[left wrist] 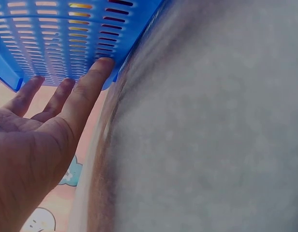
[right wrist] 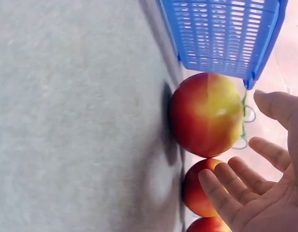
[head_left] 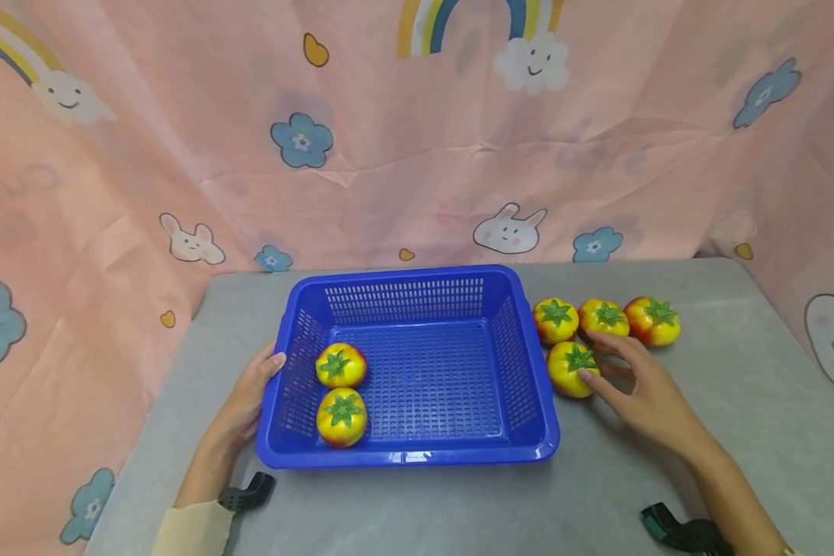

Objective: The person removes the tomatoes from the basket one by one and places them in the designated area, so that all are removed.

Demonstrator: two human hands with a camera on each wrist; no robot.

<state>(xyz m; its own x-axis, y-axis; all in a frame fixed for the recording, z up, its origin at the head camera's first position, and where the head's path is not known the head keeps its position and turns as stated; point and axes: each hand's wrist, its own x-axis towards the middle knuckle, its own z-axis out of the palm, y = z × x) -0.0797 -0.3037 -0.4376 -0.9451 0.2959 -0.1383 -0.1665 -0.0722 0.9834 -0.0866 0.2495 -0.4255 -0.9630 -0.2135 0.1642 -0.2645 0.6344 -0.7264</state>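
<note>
A blue plastic basket (head_left: 417, 457) stands on the table with two yellow-and-red toy tomatoes inside, one tomato (head_left: 341, 365) behind the other tomato (head_left: 342, 418), along its left side. My left hand (head_left: 249, 390) rests against the basket's left side, thumb at the rim. In the left wrist view its straight fingers (left wrist: 86, 92) touch the slotted wall. On the right, my right hand (head_left: 635, 390) is spread around the nearest loose tomato (head_left: 568, 371), thumb at its green leaf top. The right wrist view shows that tomato (right wrist: 207, 115) beside the extended fingers (right wrist: 241, 181), which are not closed around it.
Behind the nearest tomato, a row of three more runs rightward: a tomato (head_left: 554, 321) beside the basket wall, a middle tomato (head_left: 603, 316) and an end tomato (head_left: 653, 320). A pink printed cloth (head_left: 389, 201) hangs behind the grey table (head_left: 417, 510).
</note>
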